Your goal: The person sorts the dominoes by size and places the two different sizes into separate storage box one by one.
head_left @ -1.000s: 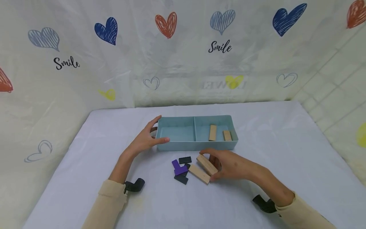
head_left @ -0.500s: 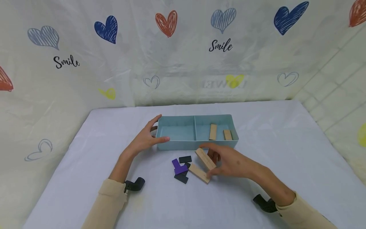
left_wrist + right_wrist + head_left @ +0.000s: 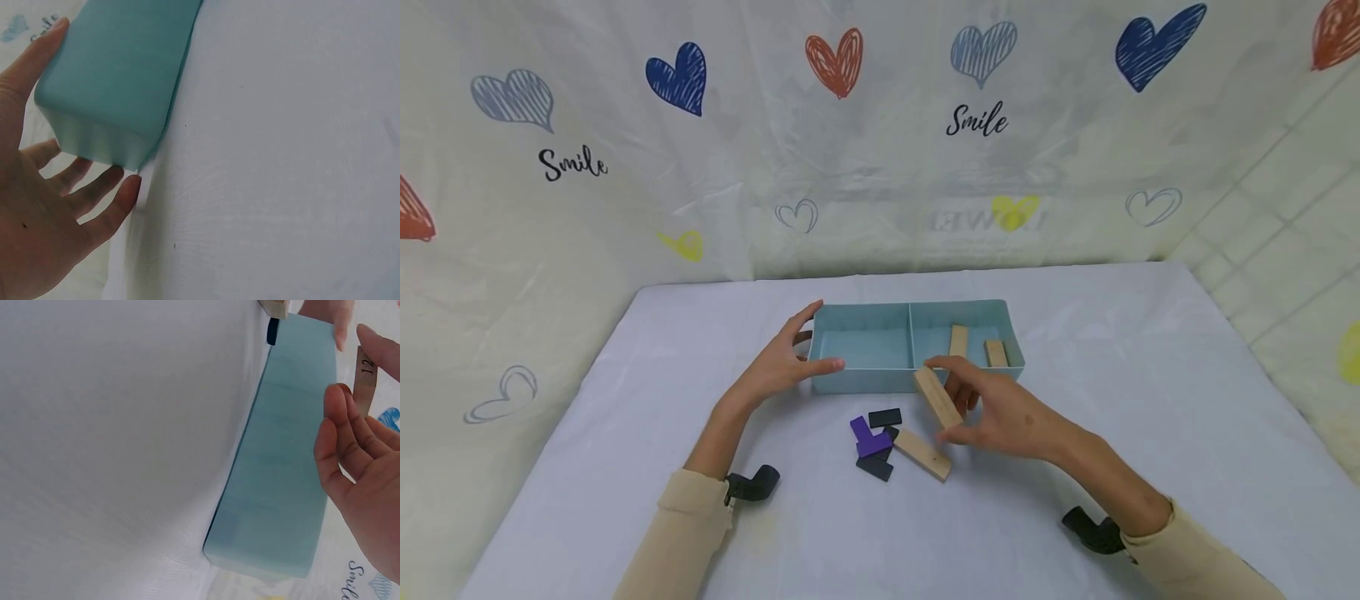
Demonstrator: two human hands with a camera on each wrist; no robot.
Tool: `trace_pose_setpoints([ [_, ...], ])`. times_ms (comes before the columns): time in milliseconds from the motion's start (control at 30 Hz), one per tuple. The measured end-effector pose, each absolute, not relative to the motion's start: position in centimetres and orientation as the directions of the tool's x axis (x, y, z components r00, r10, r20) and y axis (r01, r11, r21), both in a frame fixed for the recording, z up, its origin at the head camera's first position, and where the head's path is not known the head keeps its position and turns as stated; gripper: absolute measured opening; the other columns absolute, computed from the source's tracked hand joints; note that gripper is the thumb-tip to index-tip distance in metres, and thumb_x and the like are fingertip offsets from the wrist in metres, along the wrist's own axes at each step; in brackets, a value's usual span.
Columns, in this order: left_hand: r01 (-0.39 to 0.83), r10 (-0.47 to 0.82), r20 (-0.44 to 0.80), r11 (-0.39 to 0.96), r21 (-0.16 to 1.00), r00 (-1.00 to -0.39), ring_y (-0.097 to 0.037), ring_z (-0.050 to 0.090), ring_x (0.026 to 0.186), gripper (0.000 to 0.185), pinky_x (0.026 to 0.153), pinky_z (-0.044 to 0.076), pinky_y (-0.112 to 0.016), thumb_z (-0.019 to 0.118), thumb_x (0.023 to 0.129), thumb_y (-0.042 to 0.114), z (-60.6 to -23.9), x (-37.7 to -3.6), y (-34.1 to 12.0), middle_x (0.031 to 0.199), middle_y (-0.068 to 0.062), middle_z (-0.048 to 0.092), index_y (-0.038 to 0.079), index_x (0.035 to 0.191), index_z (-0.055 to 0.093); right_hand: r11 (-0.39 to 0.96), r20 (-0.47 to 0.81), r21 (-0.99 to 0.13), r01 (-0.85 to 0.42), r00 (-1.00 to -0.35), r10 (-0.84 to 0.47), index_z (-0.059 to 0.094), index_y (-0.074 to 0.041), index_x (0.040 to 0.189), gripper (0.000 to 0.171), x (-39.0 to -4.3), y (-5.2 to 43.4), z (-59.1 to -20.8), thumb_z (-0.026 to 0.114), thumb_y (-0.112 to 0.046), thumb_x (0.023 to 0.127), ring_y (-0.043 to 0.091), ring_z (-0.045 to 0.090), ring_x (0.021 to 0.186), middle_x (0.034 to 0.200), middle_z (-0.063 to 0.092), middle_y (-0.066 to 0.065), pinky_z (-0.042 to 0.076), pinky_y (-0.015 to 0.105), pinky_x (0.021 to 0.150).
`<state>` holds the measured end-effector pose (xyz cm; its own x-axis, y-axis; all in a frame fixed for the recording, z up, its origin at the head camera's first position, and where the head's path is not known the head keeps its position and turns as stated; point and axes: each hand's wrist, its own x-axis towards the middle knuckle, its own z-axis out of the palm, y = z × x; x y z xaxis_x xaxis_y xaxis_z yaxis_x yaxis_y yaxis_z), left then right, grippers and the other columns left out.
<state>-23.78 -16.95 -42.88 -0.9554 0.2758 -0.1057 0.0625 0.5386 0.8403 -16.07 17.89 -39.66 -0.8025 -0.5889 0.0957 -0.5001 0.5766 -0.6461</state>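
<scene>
Pinched between thumb and fingertips, a wooden block (image 3: 937, 397) is held by the right hand (image 3: 1000, 412) clear of the table (image 3: 1150, 417), tilted, just in front of the near wall of the teal tray (image 3: 880, 381) and level with its right compartment. Left hand (image 3: 772, 364) rests with straight, spread fingers against the tray's left end, thumb along the near wall and fingers round the far corner, touching but not clasping it, as the left wrist view confirms. Sorting is judged to be partly done: two wooden blocks (image 3: 958, 341) already lie in the right compartment, while the left compartment shows only its bare floor. Left on the table in front of the tray are one more wooden block (image 3: 922, 454), a purple L-shaped piece (image 3: 869, 438) and several small dark pieces (image 3: 885, 417); how many dark pieces there are is hard to count, since some lie partly under the purple one. If the pieces go by kind, the held block belongs with the two in the right compartment and the dark and purple ones remain unsorted.
</scene>
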Motion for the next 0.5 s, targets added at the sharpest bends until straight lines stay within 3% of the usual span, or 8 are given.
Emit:
trace_pose_setpoints([
  [233, 0.067, 0.284, -0.102, 0.527, 0.847, -0.953, -0.038, 0.034, 0.157, 0.106, 0.117, 0.043, -0.064, 0.085, 0.084, 0.048, -42.85, -23.75, -17.01, 0.175, -0.004, 0.018, 0.040, 0.166, 0.018, 0.560, 0.146, -0.657, -0.505, -0.814, -0.563, 0.045, -0.017, 0.153, 0.090, -16.23, 17.86, -39.49, 0.094, -0.022, 0.078, 0.004, 0.061, 0.081, 0.091, 0.065, -0.012, 0.059, 0.034, 0.078],
  [500, 0.064, 0.280, -0.103, 0.532, 0.845, -0.954, -0.037, 0.034, 0.157, 0.104, 0.117, 0.043, -0.063, 0.085, 0.084, 0.048, -43.01, -23.82, -17.04, 0.175, -0.002, 0.018, 0.047, 0.164, 0.018, 0.554, 0.180, -0.664, -0.503, -0.826, -0.534, 0.045, -0.016, 0.153, 0.089, -16.48, 17.81, -39.50, 0.093, -0.024, 0.079, 0.014, 0.064, 0.081, 0.090, 0.065, -0.011, 0.059, 0.036, 0.079],
])
